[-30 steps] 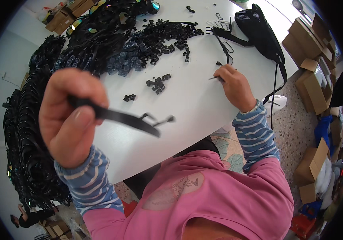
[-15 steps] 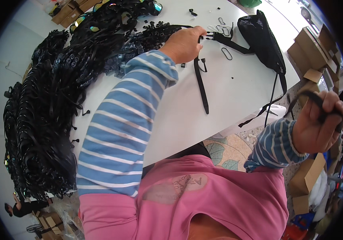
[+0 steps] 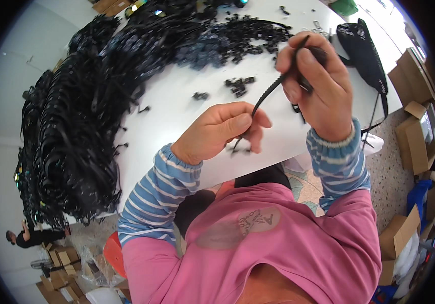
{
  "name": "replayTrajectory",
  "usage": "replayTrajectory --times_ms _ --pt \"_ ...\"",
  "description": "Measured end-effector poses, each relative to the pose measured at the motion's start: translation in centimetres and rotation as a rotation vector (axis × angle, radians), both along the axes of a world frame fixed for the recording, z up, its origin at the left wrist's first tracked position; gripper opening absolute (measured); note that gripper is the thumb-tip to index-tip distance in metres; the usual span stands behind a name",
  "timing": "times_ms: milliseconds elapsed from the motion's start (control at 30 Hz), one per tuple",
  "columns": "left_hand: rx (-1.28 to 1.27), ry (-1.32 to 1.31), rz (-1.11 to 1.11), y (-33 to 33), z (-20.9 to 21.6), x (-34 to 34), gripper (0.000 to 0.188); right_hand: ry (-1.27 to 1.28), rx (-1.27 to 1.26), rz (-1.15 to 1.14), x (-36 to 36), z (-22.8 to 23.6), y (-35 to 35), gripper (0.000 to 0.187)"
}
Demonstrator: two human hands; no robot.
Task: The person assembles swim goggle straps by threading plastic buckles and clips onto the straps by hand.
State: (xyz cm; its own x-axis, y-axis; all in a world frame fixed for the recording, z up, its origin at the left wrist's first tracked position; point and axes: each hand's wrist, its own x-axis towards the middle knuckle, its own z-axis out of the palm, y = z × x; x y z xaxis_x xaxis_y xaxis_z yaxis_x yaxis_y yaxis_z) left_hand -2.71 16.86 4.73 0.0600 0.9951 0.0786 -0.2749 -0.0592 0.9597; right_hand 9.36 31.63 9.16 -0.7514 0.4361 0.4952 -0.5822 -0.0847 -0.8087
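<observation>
A narrow black strap (image 3: 269, 92) with a ribbed edge slants between my two hands above the white table (image 3: 146, 137). My right hand (image 3: 329, 81) is closed around its upper part, along with a dark rounded piece that the fingers partly cover. Lower and to the left, my left hand (image 3: 217, 129) pinches the strap between thumb and fingers. Below that pinch, the blurred lower end hangs over the table. A small cluster of black plastic pieces (image 3: 238, 86) lies beyond my left hand. Behind my right hand is a black mesh bag (image 3: 362, 48) with dangling straps.
Black straps (image 3: 70, 137) form a large heap along the table's left side. Clear plastic pieces (image 3: 202, 50) and more small black parts (image 3: 253, 33) lie at the back. Open cardboard boxes (image 3: 412, 139) stand on the floor at right. Another person (image 3: 35, 235) is far left.
My right hand has come in from the far right to above the table, bringing the strap. My left hand has left the bag's buckle area, moved nearer, and now pinches the strap.
</observation>
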Motion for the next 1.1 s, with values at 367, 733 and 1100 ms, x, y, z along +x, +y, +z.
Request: replayTrajectory --times_ms 367,733,1100 --pt "-0.181 0.743 0.826 -17.3 -1.4 -8.1 0.02 -0.476 0.04 0.33 -9.0 -5.3 -9.6 0.013" --pt "0.191 1.164 0.969 -13.3 -4.2 -7.2 0.028 -0.489 0.453 0.32 -10.6 -8.8 -9.7 0.015" --pt "0.288 1.201 1.165 -9.5 -5.7 -4.2 0.044 -0.523 0.442 0.189 -9.3 -8.1 -8.7 0.011"
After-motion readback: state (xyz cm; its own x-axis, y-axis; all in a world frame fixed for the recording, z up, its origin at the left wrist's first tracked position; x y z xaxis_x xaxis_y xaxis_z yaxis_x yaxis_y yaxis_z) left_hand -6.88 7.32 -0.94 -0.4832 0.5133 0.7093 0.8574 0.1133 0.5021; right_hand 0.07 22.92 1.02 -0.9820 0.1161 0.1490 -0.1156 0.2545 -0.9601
